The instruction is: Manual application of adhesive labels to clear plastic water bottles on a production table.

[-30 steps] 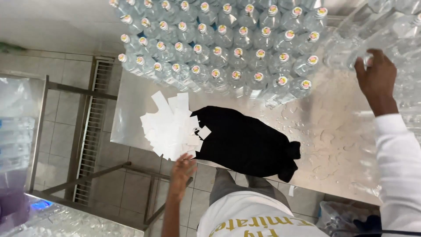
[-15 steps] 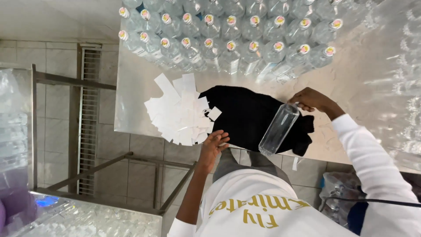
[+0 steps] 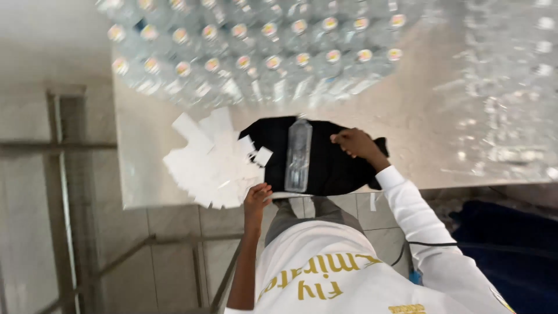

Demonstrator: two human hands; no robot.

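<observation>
2 hands (image 3: pixel 257 196) (image 3: pixel 354 143) flank 1 clear bottle (image 3: pixel 298 154) near table edge (image 3: pixel 174 204).

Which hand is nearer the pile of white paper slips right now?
Left. The left hand is at the pile of white paper slips, by its near edge; the right hand is over the black cloth, beyond the clear bottle.

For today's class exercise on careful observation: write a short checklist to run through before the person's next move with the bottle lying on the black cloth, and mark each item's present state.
1. Clear bottle lies flat on the black cloth: ok.
2. Right hand off the bottle, resting on the cloth: ok.
3. Left hand at the white paper slips: ok.
4. Bottle capped: cannot tell.
5. Standing bottles apart from the cloth: ok.
</observation>
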